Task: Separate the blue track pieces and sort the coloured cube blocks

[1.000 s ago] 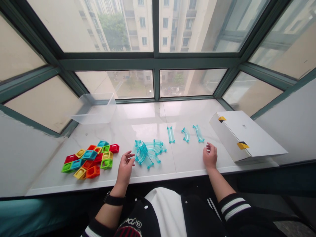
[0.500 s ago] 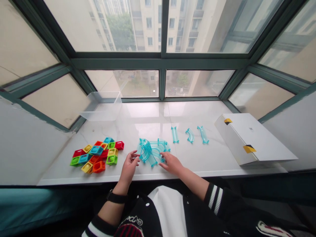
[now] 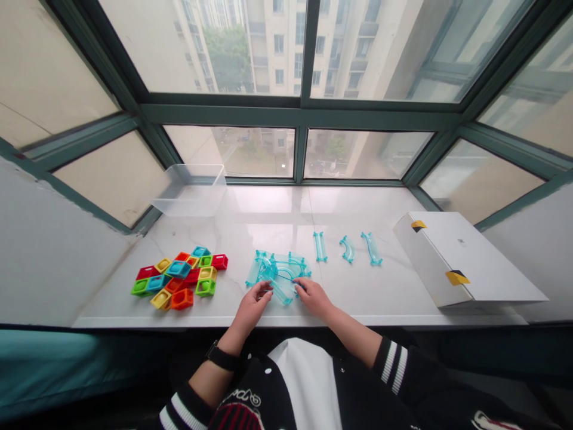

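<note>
Many red, yellow, green and blue blocks (image 3: 179,270) lie clustered at the left, nearer than a clear bin (image 3: 192,206). Next, the left hand (image 3: 253,303) bends its fingers at the near edge of a heap of translucent blue track pieces (image 3: 286,275); the right hand (image 3: 313,298) reaches its right side. Whether either grips a piece, I cannot tell. Three separate track pieces (image 3: 350,251) follow, then a white box (image 3: 474,257).

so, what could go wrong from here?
The translucent turquoise plastic track pieces heaped before the left hand and right hand overlap; lifting one might drag others.
The piece nearest the person lies close to the front edge of the glossy white window ledge, so a nudge could knock it off.
</note>
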`<state>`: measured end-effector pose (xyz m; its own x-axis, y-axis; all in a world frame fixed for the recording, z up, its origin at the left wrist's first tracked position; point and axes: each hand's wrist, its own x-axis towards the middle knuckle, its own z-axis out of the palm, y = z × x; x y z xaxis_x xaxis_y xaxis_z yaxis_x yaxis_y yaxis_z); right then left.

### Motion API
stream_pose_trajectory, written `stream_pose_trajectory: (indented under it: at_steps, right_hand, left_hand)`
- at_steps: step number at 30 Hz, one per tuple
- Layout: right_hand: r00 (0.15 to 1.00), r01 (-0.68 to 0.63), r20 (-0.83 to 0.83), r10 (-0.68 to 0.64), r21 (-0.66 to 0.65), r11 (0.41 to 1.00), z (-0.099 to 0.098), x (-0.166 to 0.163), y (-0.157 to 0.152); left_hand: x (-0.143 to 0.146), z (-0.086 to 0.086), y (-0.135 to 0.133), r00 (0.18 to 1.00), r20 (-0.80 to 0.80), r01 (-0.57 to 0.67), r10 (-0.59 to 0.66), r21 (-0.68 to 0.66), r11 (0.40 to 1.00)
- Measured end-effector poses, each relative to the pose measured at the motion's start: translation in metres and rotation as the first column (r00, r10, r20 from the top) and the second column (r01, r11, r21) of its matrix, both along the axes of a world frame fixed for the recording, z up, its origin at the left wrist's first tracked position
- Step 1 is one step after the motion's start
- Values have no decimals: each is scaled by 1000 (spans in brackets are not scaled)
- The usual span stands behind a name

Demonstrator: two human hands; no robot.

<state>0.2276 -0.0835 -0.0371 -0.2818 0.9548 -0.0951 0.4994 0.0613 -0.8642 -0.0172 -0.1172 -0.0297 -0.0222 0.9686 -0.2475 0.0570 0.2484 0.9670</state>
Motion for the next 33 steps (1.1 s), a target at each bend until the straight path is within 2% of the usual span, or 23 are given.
stream_pose_trajectory:
  at_steps: [3, 7, 10, 12, 15, 22, 25, 28, 33]
  right_hand:
    - [988, 49, -131, -78, -213, 976, -1, -2, 1]
    - [910, 43, -343, -231, -478, 877, -1, -4, 4]
    - [840, 8, -431, -330, -598, 801, 2, -4, 5]
    - [816, -27, -463, -347, -629, 777, 4, -4, 3]
    - [794, -73, -505, -340, -634, 770, 8, -4, -1]
    - [713, -118, -582, -392, -650, 751, 11, 6, -9]
    - [670, -163, -612, -419, -673, 722, 13, 13, -11]
    - [634, -250, -636, -440, -707, 662, 17, 18, -13]
    - [632, -365, -603, -486, -785, 500, 18, 19, -13]
  left_hand:
    - [-2, -3, 0, 999, -37, 0, 0, -15, 1000]
    - [-4, -4, -1, 996, -89, -15, 14, -12, 1000]
    - [-2, -4, -2, 991, -136, -13, 11, -7, 1000]
    - [1, -2, -2, 983, -185, -15, 15, 0, 1000]
    - [8, 1, -2, 974, -227, -15, 14, -1, 1000]
    - [12, 10, 0, 979, -205, 12, -19, -36, 999]
    - [10, 10, 1, 982, -189, 13, -18, -29, 999]
    - [10, 9, 1, 987, -160, 18, -23, -35, 999]
    - [11, 9, 0, 993, -112, 30, -34, -39, 999]
